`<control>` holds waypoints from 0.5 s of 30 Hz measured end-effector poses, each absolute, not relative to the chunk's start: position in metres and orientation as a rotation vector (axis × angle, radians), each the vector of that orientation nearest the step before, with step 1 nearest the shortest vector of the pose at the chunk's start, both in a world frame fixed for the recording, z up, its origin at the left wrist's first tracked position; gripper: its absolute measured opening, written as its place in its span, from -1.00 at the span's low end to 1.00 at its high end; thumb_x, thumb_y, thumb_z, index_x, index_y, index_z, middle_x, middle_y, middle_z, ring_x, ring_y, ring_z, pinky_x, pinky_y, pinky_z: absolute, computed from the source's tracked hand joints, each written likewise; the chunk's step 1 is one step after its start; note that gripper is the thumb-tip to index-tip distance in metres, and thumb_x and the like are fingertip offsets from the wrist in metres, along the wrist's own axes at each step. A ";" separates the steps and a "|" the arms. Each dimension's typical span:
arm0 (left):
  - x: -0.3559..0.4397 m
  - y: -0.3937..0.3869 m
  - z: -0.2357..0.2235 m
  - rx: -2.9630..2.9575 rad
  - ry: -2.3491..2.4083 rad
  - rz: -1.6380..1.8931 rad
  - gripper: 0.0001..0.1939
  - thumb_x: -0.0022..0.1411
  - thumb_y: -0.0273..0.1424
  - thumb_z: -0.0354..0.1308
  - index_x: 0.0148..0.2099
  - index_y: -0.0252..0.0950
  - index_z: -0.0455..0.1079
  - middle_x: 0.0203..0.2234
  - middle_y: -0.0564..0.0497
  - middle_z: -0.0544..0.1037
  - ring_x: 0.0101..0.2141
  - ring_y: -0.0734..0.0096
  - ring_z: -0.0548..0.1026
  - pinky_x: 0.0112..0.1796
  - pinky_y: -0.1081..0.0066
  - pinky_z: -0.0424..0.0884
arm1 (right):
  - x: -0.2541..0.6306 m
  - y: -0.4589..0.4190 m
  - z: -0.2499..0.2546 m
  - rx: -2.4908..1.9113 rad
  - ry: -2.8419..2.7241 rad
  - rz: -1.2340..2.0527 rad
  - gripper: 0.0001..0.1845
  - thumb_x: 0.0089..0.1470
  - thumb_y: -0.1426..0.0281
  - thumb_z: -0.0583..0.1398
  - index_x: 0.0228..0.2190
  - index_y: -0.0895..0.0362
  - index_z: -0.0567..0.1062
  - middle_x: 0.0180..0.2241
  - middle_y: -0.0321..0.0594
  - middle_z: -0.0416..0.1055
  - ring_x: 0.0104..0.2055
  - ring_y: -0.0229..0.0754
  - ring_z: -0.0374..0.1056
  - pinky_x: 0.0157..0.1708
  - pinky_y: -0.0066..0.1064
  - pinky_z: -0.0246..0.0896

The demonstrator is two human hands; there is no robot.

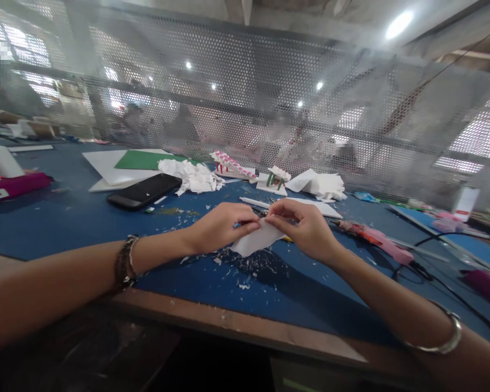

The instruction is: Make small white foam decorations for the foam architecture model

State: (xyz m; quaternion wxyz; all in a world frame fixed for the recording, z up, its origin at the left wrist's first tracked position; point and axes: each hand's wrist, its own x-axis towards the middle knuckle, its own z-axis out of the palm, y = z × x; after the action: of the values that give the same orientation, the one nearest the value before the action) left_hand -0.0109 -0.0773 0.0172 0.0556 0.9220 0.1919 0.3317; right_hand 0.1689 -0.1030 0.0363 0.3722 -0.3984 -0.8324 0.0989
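A small piece of white paper [256,239] hangs between my two hands, just above the blue tabletop [294,283]. My left hand [220,226] pinches its upper left edge between thumb and fingers. At the upper right edge, my right hand [304,226] grips the same paper with thumb and forefinger, and the fingertips of both hands almost meet. White paper scraps [245,286] lie scattered under and around the hands. Just behind them rests a white stick-like piece [253,202], beside a white sheet [316,208] partly hidden by my right hand.
A black phone [145,191], a green sheet [147,160] and crumpled white paper [191,175] lie left. Behind stand small models with pink [232,163] and green [276,178] parts. A pink glue gun [375,240] with a cable lies right. Perforated metal mesh [237,81] closes the back.
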 end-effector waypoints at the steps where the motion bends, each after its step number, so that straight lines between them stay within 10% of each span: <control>1: -0.011 -0.077 0.017 2.829 0.566 0.989 -0.74 0.21 -0.43 -0.13 -0.39 -0.37 0.36 -0.51 -0.02 0.43 -0.46 0.50 0.34 -0.41 0.52 0.23 | 0.168 -0.103 0.036 -1.020 -2.146 0.237 -0.88 -0.04 0.36 0.11 -0.53 0.15 0.34 -0.57 -0.35 0.32 -0.51 -0.36 0.21 -0.49 -0.53 0.09; 15: -0.009 -0.083 0.015 2.959 0.801 0.676 -0.68 0.24 -0.40 -0.34 -0.32 -0.37 0.22 -0.61 -0.03 0.38 -0.60 0.41 0.31 -0.55 0.45 0.13 | 0.160 -0.108 0.027 -1.036 -2.094 0.154 -0.93 -0.09 0.43 0.09 -0.55 0.15 0.31 -0.61 -0.38 0.24 -0.55 -0.38 0.15 -0.55 -0.56 0.03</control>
State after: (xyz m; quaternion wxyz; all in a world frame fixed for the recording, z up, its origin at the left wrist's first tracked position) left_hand -0.0087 -0.0834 0.0151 0.0012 0.9426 0.2552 0.2153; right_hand 0.1602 -0.1075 0.0269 0.3894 -0.4076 -0.8238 0.0606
